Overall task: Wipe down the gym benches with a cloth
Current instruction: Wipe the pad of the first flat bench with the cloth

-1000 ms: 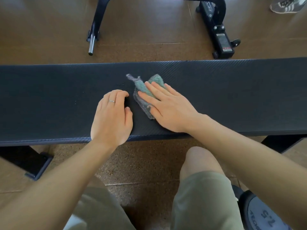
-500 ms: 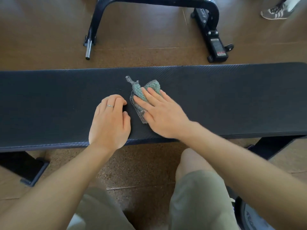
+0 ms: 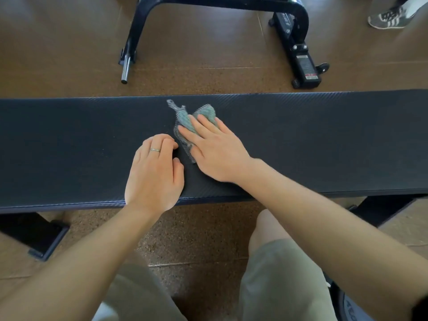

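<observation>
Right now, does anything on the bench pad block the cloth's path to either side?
To the person's right, nothing visible: the bench pad is bare beyond the right hand, which presses the green cloth flat. To the left, the left hand rests on the pad right beside the cloth and would have to move.

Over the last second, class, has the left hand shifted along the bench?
No. The left hand rests on the same patch of bench, wrist over the near edge; only the camera moved.
</observation>
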The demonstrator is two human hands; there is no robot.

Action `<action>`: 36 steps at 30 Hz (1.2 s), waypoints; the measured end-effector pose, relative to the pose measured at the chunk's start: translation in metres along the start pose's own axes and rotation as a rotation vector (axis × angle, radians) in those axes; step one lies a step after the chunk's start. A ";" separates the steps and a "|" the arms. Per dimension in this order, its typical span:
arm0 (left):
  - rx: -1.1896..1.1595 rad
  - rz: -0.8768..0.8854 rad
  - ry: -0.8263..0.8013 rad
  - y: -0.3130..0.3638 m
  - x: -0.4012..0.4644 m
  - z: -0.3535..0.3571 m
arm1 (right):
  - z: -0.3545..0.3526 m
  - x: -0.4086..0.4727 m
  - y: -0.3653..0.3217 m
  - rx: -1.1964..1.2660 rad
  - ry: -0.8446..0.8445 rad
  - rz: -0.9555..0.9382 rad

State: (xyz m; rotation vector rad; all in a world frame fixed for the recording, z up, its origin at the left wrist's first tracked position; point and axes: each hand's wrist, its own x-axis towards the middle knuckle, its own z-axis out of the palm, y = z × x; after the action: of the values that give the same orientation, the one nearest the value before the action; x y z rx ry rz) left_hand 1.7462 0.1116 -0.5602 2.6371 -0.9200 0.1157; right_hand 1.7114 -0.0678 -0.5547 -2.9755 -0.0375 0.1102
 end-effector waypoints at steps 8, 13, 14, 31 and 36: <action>0.006 0.000 0.001 -0.003 0.002 0.003 | -0.010 0.084 0.037 -0.067 0.053 0.047; 0.004 -0.011 0.000 -0.002 0.001 0.002 | -0.027 0.042 0.131 -0.099 0.099 0.307; 0.004 -0.014 -0.002 -0.002 0.002 0.002 | -0.030 0.028 0.152 -0.112 0.099 0.368; 0.035 0.004 -0.017 -0.002 0.002 0.003 | -0.016 0.062 0.076 -0.021 0.100 0.154; 0.039 -0.001 -0.027 -0.002 0.002 0.001 | -0.028 -0.019 0.178 -0.059 0.065 0.522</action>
State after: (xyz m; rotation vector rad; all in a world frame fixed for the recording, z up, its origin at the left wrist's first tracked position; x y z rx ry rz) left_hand 1.7489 0.1115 -0.5612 2.6808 -0.9338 0.0990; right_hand 1.6982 -0.2488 -0.5554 -2.9649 0.7541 0.0741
